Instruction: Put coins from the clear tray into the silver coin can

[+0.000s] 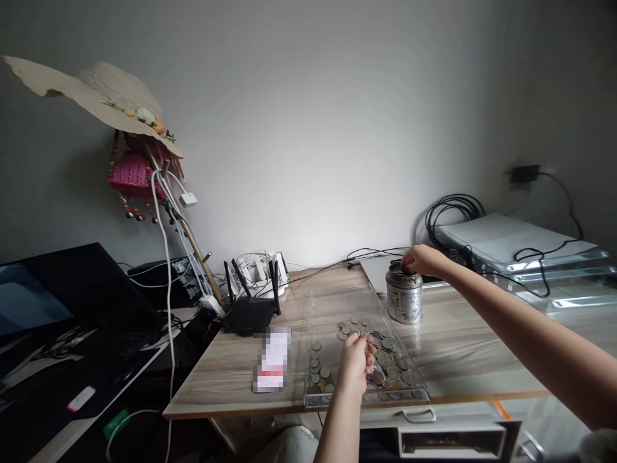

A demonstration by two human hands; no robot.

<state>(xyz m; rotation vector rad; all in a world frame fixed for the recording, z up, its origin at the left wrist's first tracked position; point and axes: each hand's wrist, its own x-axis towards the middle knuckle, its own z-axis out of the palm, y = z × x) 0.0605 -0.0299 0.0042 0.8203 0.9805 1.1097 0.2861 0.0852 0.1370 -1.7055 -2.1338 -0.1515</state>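
A clear plastic tray [308, 386] lies on the wooden desk with several coins [385, 360] spread across its bottom. Over the coins, my left hand [354, 363] is closed, pinching a coin [364, 334] at its fingertips. A round metal tin [405, 299] with a blue floral pattern stands upright to the right of the tray. My right hand [425, 260] reaches to the top of that tin, its fingers closed together and pointing down at the lid. Whatever those fingers hold is hidden.
A black router [250, 315] with upright antennas stands left of the tray, behind a blurred-out paper slip [272, 360]. Stacked clear trays [525, 244] and coiled black cable [453, 212] occupy the right back. A laptop [72, 302] and a hat [106, 96] on a stand are at left.
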